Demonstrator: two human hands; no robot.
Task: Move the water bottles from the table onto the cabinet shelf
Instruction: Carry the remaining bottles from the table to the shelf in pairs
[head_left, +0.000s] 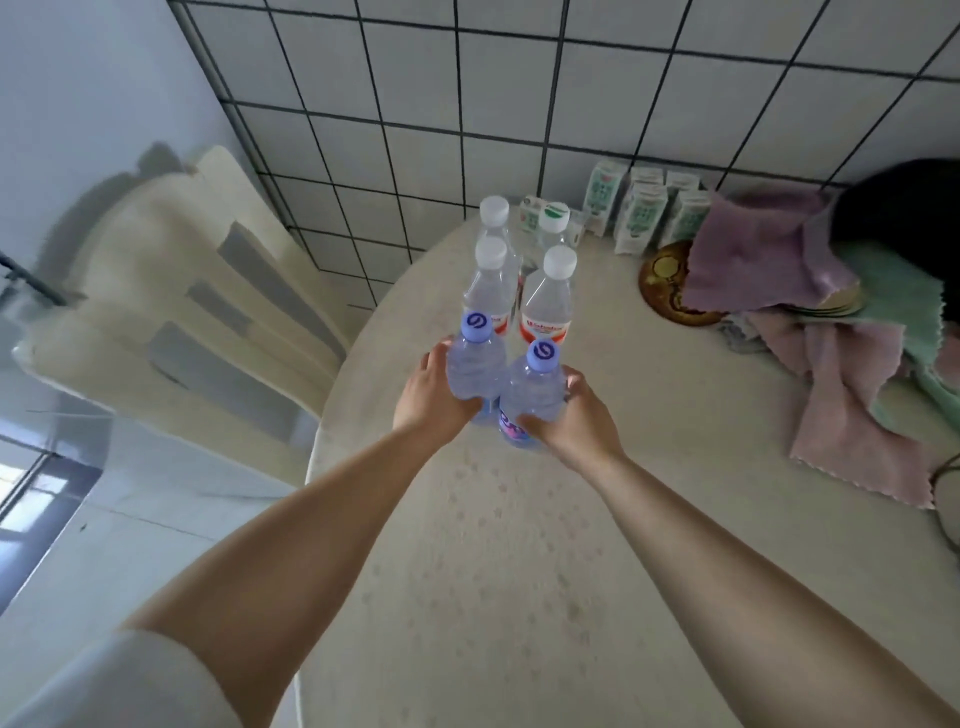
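Water bottles stand upright in a cluster on the round table, and the two nearest, with blue caps, are each in a hand. The left hand curls round the left blue-capped bottle; the right hand curls round the right blue-capped bottle. Just behind them stand four white-capped bottles. Farther back, small cartons line the tiled wall, beside a heap of cloths. A cream chair stands left of the table.
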